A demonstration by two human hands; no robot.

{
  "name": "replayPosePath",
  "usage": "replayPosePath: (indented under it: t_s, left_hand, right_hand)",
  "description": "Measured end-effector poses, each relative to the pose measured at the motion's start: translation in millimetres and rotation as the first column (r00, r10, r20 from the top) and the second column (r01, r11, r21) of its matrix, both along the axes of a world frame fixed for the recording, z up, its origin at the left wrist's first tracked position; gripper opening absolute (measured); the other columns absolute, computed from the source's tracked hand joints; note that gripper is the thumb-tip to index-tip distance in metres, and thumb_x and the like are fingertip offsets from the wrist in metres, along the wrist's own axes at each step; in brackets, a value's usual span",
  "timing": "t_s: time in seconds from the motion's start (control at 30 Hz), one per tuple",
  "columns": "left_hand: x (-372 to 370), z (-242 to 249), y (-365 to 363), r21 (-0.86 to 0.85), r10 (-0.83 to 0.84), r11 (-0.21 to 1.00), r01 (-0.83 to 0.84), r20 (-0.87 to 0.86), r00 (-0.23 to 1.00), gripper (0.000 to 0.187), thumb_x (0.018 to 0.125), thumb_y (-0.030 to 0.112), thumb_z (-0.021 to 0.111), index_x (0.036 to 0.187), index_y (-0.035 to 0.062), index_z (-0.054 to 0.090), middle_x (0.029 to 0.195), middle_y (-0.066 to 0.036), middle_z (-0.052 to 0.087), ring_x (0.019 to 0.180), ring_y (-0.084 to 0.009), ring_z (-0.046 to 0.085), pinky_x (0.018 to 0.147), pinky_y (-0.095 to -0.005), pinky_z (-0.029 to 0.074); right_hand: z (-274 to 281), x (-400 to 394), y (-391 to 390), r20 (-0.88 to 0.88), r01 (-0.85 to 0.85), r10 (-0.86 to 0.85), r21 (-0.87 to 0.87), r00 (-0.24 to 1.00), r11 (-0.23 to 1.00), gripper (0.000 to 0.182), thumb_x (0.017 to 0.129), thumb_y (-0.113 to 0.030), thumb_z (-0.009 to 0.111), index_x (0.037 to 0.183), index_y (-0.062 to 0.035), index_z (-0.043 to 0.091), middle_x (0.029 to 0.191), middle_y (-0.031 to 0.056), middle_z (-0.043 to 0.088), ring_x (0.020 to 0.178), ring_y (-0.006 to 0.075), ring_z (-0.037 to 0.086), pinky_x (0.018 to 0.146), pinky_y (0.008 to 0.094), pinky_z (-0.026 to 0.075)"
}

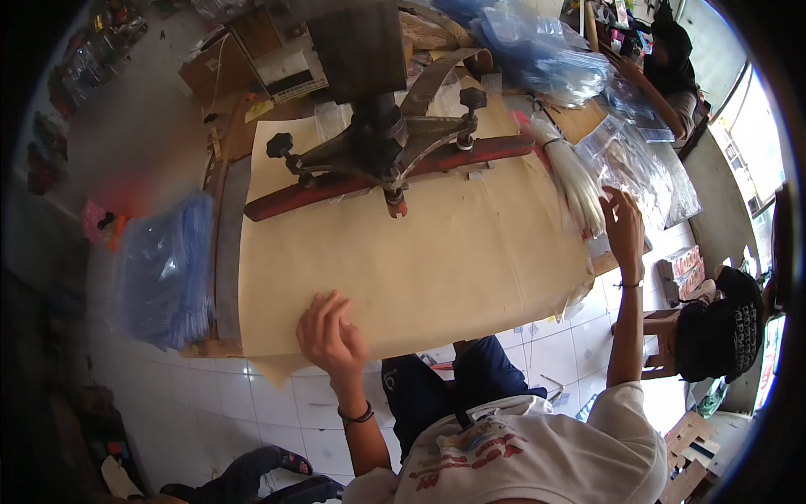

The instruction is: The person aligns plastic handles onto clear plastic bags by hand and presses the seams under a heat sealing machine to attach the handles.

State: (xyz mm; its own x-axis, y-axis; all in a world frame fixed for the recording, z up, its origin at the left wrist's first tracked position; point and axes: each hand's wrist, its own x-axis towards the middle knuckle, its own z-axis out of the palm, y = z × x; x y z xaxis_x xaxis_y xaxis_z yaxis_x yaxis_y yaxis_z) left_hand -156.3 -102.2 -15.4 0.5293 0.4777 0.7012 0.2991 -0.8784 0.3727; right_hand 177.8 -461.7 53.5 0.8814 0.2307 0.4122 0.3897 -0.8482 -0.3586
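Note:
Brown paper [403, 269] covers the work table and overhangs its front edge. My left hand [332, 332] is over the paper near that edge, fingers loosely bent and apart, holding nothing. Out to the right, my right hand [623, 225] has bent, parted fingers beside a tied bundle of clear plastic strips [573, 172]. Its fingertips overlap the edge of some clear plastic sheets [642, 168]. Over the back of the paper stands a press head [382, 143] with black knobs and a long red bar [323, 197].
Bluish plastic sheets [168, 269] are stacked at the table's left, and more plastic [546, 63] is piled at the back. A person [672, 63] in dark headwear is at the back right. A stool [663, 340] with a black bag [722, 328] is on the right.

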Motion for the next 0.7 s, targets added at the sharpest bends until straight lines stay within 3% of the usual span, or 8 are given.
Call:
replayPosePath:
  t_s: [0.1,0.17,0.23,0.33,0.47,0.7]
  left_hand:
    - [0,0,0,-0.003,0.003,1.000,-0.003,-0.004,1.000,0.026,0.092,0.012,0.050,0.097,0.0059,0.075,0.112,-0.008,0.074,0.114,-0.0336,0.066,0.101,-0.0456,0.044]
    - [0,0,0,-0.003,0.000,1.000,0.000,-0.008,1.000,0.026,0.092,0.011,0.050,0.097,0.0060,0.075,0.112,-0.008,0.074,0.114,-0.0331,0.066,0.101,-0.0455,0.044]
    - [-2,-3,2,0.002,0.001,1.000,-0.001,-0.012,1.000,0.026,0.091,0.010,0.051,0.098,0.0062,0.075,0.113,-0.007,0.074,0.114,-0.0326,0.066,0.101,-0.0455,0.044]
    - [-3,-2,2,-0.018,-0.024,1.000,0.024,0.000,1.000,0.026,0.091,0.009,0.051,0.100,0.0067,0.076,0.114,-0.007,0.074,0.115,-0.0319,0.066,0.101,-0.0452,0.044]
    - [-4,-2,2,-0.009,-0.013,1.000,0.013,-0.018,1.000,0.026,0.091,0.009,0.051,0.101,0.0070,0.076,0.115,-0.007,0.074,0.116,-0.0318,0.065,0.102,-0.0450,0.044]
    - [-3,-3,2,0.009,-0.008,1.000,0.009,-0.012,1.000,0.025,0.088,0.009,0.054,0.101,0.0106,0.075,0.115,-0.004,0.073,0.116,-0.0311,0.065,0.100,-0.0458,0.044]
  right_hand:
    - [13,28,18,0.085,-0.115,0.115,0.001,0.990,0.993,0.023,0.098,-0.021,0.064,0.116,-0.0093,0.071,0.104,0.0136,0.069,0.093,0.0311,0.066,0.085,0.0426,0.051]
    - [19,57,37,0.069,-0.237,0.241,-0.057,0.968,0.970,0.025,0.098,-0.022,0.064,0.117,-0.0085,0.071,0.107,0.0143,0.069,0.098,0.0321,0.066,0.090,0.0438,0.051]
    - [17,89,56,0.175,-0.373,0.396,-0.151,0.901,0.916,0.025,0.098,-0.024,0.064,0.117,-0.0091,0.072,0.110,0.0136,0.069,0.104,0.0331,0.066,0.093,0.0437,0.051]
    - [10,124,76,0.096,-0.390,0.420,-0.233,0.902,0.891,0.025,0.097,-0.024,0.063,0.115,-0.0095,0.072,0.110,0.0127,0.071,0.105,0.0335,0.067,0.091,0.0433,0.052]
    - [19,138,85,-0.115,-0.374,0.361,-0.126,0.925,0.919,0.023,0.096,-0.022,0.063,0.112,-0.0082,0.071,0.109,0.0129,0.074,0.100,0.0321,0.070,0.087,0.0431,0.054]
    - [19,142,84,-0.095,-0.495,0.486,-0.150,0.869,0.856,0.023,0.094,-0.019,0.066,0.112,-0.0072,0.074,0.112,0.0126,0.073,0.099,0.0299,0.070,0.085,0.0417,0.055]
